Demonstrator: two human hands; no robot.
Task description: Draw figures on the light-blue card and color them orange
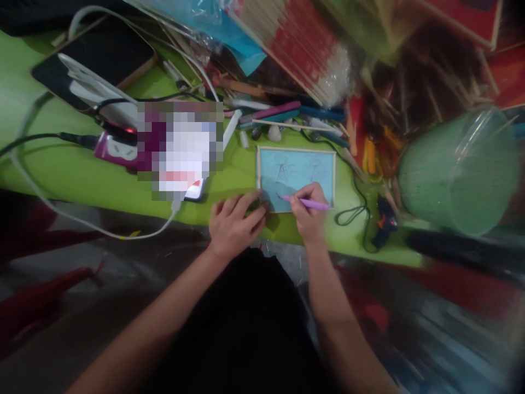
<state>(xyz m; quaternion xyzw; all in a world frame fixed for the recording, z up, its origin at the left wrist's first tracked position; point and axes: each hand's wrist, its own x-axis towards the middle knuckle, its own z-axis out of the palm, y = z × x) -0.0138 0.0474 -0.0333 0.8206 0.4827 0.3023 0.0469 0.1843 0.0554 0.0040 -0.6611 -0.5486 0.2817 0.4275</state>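
A small light-blue board (301,164) with a pale wooden stick frame lies on the green table, bearing faint line drawings along its upper half. My right hand (309,210) is closed around a purple pen (314,204), whose tip points at the lower left of the blue surface. Resting at the board's lower left corner, my left hand (237,221) has its fingers spread, the fingertips at the frame's edge. Whether the pen tip touches the surface I cannot tell.
Left of the board lie a phone (194,189) on a white cable and a purple power strip (117,150). Pens (281,112) and sticks crowd behind it. On the right are a glue gun (385,221) with its black cord and a green translucent bin (459,169).
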